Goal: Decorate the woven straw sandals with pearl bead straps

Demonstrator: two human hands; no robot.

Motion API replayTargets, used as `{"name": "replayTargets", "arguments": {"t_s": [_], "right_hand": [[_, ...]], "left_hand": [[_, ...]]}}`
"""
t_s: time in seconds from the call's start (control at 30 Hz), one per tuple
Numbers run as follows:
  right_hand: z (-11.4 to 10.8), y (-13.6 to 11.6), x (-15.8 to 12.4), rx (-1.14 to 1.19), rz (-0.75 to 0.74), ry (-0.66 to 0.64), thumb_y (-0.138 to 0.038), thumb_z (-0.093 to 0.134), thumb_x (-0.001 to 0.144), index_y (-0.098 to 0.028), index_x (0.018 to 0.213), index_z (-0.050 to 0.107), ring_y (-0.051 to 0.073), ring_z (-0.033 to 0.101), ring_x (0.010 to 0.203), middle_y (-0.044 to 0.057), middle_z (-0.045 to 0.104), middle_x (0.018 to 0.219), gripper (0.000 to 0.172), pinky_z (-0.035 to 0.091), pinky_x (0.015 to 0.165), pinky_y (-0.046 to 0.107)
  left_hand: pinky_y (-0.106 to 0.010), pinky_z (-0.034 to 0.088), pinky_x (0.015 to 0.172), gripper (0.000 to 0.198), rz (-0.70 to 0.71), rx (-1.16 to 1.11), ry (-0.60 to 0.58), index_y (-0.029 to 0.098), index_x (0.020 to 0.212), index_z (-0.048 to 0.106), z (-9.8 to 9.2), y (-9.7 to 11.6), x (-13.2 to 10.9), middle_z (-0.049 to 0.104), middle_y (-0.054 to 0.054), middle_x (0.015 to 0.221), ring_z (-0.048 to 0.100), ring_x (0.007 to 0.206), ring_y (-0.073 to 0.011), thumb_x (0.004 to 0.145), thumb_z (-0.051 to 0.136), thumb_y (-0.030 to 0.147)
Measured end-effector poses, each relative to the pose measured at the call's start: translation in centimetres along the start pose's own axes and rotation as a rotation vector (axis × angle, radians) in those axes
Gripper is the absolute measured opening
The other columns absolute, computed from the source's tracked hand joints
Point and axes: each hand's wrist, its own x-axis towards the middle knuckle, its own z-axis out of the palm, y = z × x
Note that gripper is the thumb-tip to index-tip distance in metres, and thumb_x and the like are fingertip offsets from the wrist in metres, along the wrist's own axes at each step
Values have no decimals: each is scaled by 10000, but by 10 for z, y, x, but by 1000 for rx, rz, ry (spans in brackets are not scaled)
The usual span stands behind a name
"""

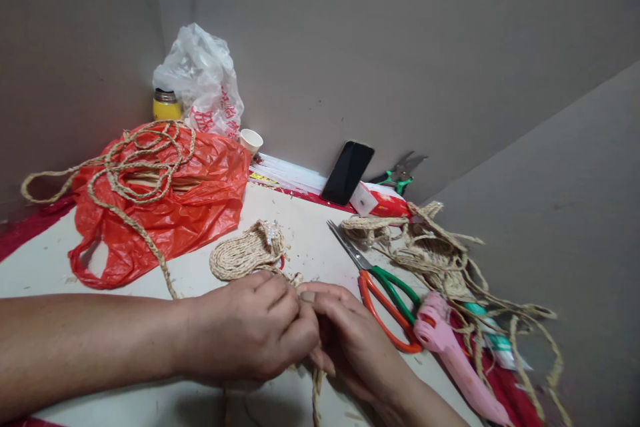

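Observation:
My left hand [250, 327] is closed, its fingers pinched together against my right hand [355, 340], which is also closed. Between them is braided straw cord [317, 393], whose end hangs below the fingers; the exact grip is hidden by my knuckles. Just beyond my left hand lies a small woven straw piece [237, 257], shaped like a tiny slipper, with a shiny clear decoration on top and a bit of red at its side. Another stretch of braided cord [145, 237] runs from a loose coil down behind my left forearm.
A red plastic bag [215, 180] lies under the coil. Scissors [373, 273] with orange and green handles lie right of my hands, near a pink plastic tool [455, 360] and tangled straw braids [440, 253]. A phone [347, 172], paper cup [251, 141] and green-handled pruners [400, 177] stand along the wall.

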Motion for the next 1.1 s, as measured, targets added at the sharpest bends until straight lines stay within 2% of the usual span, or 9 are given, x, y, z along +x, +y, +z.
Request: {"name": "replayTargets", "arguments": {"t_s": [0.2, 0.5, 0.63, 0.8, 0.93, 1.1], "right_hand": [[0, 3, 2, -38, 9, 15, -450, 645, 822, -141, 524, 533, 14, 327, 268, -51, 481, 343, 443, 227, 306, 124], [4, -2, 0, -37, 18, 53, -455, 710, 755, -134, 574, 562, 7, 320, 281, -60, 494, 378, 397, 223, 307, 119], [5, -4, -1, 1, 30, 83, -424, 740, 716, -153, 576, 524, 7, 283, 296, -76, 473, 401, 374, 188, 313, 136], [2, -4, -4, -43, -5, 42, -378, 620, 816, -175, 564, 483, 30, 210, 328, -93, 382, 366, 351, 135, 352, 185], [3, -5, -4, -72, -31, 73, -323, 618, 787, -189, 564, 442, 43, 207, 387, -98, 364, 413, 314, 159, 391, 192], [5, -7, -5, -165, -58, 63, -308, 606, 778, -193, 574, 420, 60, 236, 462, -89, 365, 475, 299, 213, 452, 193]], "left_hand": [[-371, 554, 690, 252, 26, 93, 27, 63, 997, 601, 2, 5, -2, 696, -148, 823, 675, 773, -250, 890, 387, 144], [-368, 577, 698, 230, -2, 100, 93, 91, 920, 605, -2, 11, 0, 728, -153, 827, 699, 748, -241, 881, 382, 133], [-380, 579, 708, 230, 14, 100, 111, 97, 898, 607, -2, 11, 0, 732, -174, 859, 705, 758, -254, 881, 382, 143], [-385, 581, 735, 186, 19, 72, 139, 95, 879, 607, -2, 12, -1, 728, -195, 872, 705, 783, -254, 863, 438, 172], [-400, 576, 751, 193, 31, 49, 151, 93, 887, 616, -1, 12, -3, 727, -200, 884, 703, 799, -264, 835, 450, 178], [-361, 574, 747, 288, 10, 9, 199, 89, 900, 649, -3, 11, -5, 736, -161, 861, 697, 776, -243, 843, 381, 177]]}}
